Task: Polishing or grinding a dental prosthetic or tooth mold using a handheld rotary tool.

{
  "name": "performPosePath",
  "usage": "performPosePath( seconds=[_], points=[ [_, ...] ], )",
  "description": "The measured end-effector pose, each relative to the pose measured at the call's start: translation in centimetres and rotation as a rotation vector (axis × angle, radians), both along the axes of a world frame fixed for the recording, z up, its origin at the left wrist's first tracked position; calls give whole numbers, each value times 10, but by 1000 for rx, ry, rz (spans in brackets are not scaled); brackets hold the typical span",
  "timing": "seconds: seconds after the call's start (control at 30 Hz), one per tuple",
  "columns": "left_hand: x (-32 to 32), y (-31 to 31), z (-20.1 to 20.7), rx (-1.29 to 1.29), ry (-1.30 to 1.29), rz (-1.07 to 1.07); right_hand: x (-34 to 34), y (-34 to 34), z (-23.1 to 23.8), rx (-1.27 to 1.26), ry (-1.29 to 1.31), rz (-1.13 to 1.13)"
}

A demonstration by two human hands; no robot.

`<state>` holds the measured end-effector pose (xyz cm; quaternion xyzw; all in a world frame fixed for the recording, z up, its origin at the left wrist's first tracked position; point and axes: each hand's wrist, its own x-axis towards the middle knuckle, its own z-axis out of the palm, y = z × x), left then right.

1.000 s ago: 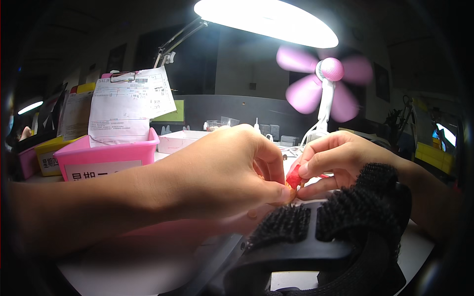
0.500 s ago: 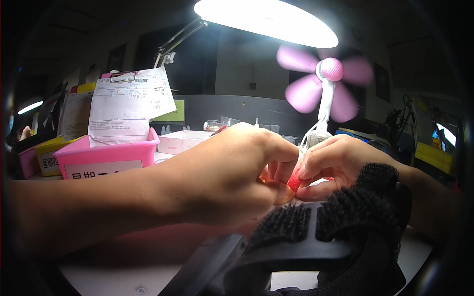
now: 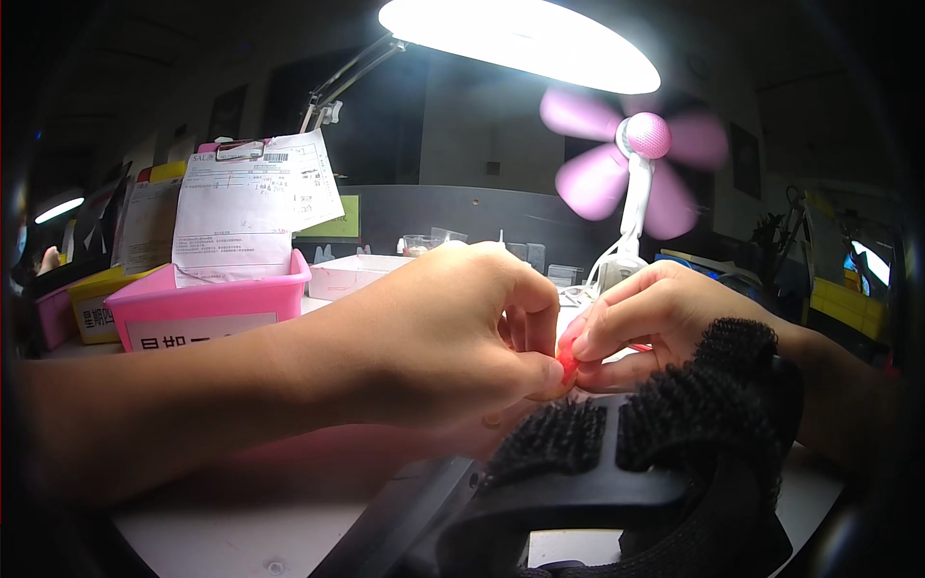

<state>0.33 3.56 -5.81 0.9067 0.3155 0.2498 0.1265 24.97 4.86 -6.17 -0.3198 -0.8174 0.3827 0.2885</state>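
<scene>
A small red piece is pinched between the fingertips of both hands, mostly hidden by them; its kind is not clear. My left hand reaches in from the left, thumb and forefinger closed on the piece's near left side. From the right, my right hand grips it with thumb and forefinger, its other fingers curled beneath. Close in front of the hands, a black frame with bristly hook-and-loop pads hides part of the table and the right wrist.
A pink bin at the left holds a clipboard with white papers. Behind the hands stand a pale pink box and a pink fan with blurred blades. A bright lamp hangs above; a grey partition closes the back.
My left fingers have shifted slightly left and down, with the thumb now pressed against the red piece. My right forefinger and thumb have moved slightly left onto it.
</scene>
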Motion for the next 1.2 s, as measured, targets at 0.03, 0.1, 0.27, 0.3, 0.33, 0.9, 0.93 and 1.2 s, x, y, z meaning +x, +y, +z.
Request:
performPosePath(
  seconds=[0.03, 0.1, 0.27, 0.3, 0.33, 0.9, 0.93, 1.2],
  points=[
    [2, -4, -1, 29, 14, 39, 0, 1, 0, -30, 18, 16],
    [8, -9, 1, 58, 31, 75, 3, 4, -1, -28, 9, 33],
    [17, -13, 4, -36, 91, 176, -15, -15, 13, -190, 3, -170],
    [17, -13, 4, -35, 90, 178, -17, -16, 13, -239, 45, -202],
    [17, -13, 4, 13, 94, 126, -17, -16, 13, -290, 91, -237],
    [22, -9, 15, 22, 196, 123, -14, -13, 13, -269, 98, -173],
    [20, -5, 14, -61, 167, 152, -13, -13, 14, -266, 87, -176],
    [16, -1, 14, -137, 227, 235, -15, -15, 13, -272, 111, -178]
  ],
)
